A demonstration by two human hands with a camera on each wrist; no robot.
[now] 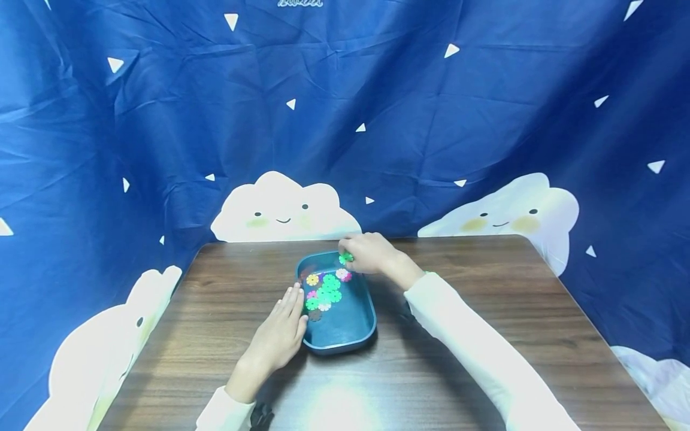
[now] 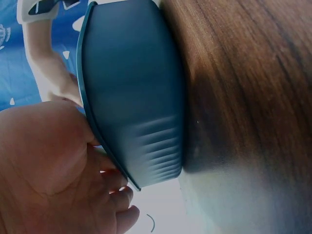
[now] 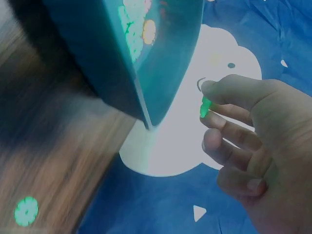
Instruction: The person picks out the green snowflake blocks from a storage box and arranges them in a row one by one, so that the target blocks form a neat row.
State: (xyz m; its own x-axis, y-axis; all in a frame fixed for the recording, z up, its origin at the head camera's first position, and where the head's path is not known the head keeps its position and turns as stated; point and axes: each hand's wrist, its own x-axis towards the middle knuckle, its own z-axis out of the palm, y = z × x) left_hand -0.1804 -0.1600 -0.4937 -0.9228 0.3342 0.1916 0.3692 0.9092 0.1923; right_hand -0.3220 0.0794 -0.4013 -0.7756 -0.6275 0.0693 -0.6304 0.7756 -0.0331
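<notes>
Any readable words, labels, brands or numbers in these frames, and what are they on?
Only one text: pale lettering at the top edge of the blue backdrop cloth, cut off by the frame and too blurred to read. The teal tray, the flower-shaped pieces and the wooden table show no writing.

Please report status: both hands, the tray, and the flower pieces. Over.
Left hand flat against tray near side. Right hand pinching green flower piece over tray far rim. Other flower pieces lie inside. Nothing in the way.
</notes>
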